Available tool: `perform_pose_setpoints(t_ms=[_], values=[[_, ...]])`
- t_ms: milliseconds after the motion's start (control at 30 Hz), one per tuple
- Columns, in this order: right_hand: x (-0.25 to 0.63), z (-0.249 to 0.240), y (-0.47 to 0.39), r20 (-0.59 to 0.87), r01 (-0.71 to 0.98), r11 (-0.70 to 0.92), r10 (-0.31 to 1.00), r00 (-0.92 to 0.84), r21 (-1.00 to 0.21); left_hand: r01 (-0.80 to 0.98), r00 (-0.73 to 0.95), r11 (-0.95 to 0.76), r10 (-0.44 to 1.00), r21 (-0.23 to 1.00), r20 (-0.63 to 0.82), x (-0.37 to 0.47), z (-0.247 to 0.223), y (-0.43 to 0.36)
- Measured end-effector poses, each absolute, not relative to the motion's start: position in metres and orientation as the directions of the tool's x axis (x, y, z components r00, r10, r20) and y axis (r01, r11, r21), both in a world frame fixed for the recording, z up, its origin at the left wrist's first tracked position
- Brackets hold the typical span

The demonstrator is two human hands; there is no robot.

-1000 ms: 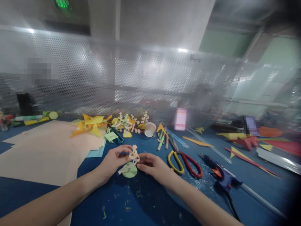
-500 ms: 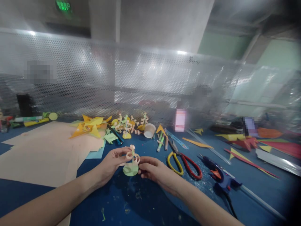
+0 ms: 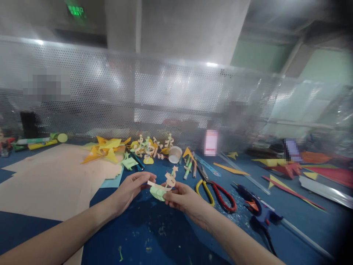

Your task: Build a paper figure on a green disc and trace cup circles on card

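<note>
A small paper craft (image 3: pixel 170 179) hangs tilted to the right above the blue table. It has a pale green round base, peach paper curls and a little star at its top. My right hand (image 3: pixel 180 197) pinches the edge of the base between thumb and fingers. My left hand (image 3: pixel 138 186) has its thumb and fingers closed at the free end of a peach paper strip (image 3: pixel 154 185) that reaches out from the craft. The fingertips' exact contact with the strip is partly hidden.
Several similar paper crafts (image 3: pixel 148 151) stand at the back beside a roll of tape (image 3: pixel 174 154). Scissors (image 3: pixel 217 191) and a blue glue gun (image 3: pixel 257 206) lie on the right. Peach paper sheets (image 3: pixel 49 180) cover the left, with yellow folded paper (image 3: pixel 110 149) behind.
The paper craft has tipped from upright to leaning right, its base turned up. My right hand now grips the base, and a curled strip is pulled out toward my left hand.
</note>
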State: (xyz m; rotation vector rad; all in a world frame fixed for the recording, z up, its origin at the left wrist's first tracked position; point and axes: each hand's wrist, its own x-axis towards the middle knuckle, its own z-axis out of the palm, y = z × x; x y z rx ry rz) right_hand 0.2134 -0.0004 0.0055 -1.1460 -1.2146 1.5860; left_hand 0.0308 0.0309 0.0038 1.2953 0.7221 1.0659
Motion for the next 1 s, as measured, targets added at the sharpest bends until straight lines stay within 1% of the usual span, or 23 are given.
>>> perform_pose_setpoints(t_ms=[167, 333, 400, 467, 533, 600, 667, 767, 1000], values=[[0.216, 0.003, 0.003, -0.168, -0.015, -0.177, 0.952, -0.256, -0.984, -0.003, 0.391, -0.185, 0.904, 0.983, 0.171, 0.03, 0.006, 0.028], [0.214, 0.005, 0.002, -0.128, 0.034, -0.124, 0.95, -0.284, -0.992, 0.098, 0.421, -0.236, 0.89, 0.967, 0.175, 0.03, 0.003, 0.03], [0.213, 0.005, 0.002, -0.107, 0.043, -0.099, 0.949, -0.296, -0.994, 0.145, 0.426, -0.284, 0.883, 0.948, 0.199, 0.03, 0.003, 0.031], [0.213, 0.003, 0.003, -0.093, 0.049, -0.083, 0.952, -0.293, -0.995, 0.238, 0.391, -0.386, 0.878, 0.891, 0.276, 0.03, 0.004, 0.029], [0.213, 0.002, 0.004, -0.09, 0.054, -0.079, 0.96, -0.267, -0.995, 0.358, 0.326, -0.49, 0.863, 0.795, 0.385, 0.031, 0.006, 0.025], [0.213, 0.0, 0.006, -0.101, 0.058, -0.09, 0.968, -0.23, -0.994, 0.438, 0.299, -0.551, 0.835, 0.71, 0.463, 0.033, 0.008, 0.02], [0.214, 0.0, 0.006, -0.121, 0.05, -0.114, 0.972, -0.2, -0.992, 0.462, 0.337, -0.595, 0.804, 0.658, 0.49, 0.034, 0.009, 0.014], [0.214, -0.001, 0.007, -0.159, 0.015, -0.159, 0.973, -0.165, -0.987, 0.455, 0.407, -0.646, 0.763, 0.613, 0.501, 0.036, 0.006, 0.011], [0.212, -0.005, 0.005, -0.191, -0.03, -0.198, 0.968, -0.165, -0.98, 0.501, 0.394, -0.601, 0.799, 0.622, 0.455, 0.036, -0.001, 0.016]])
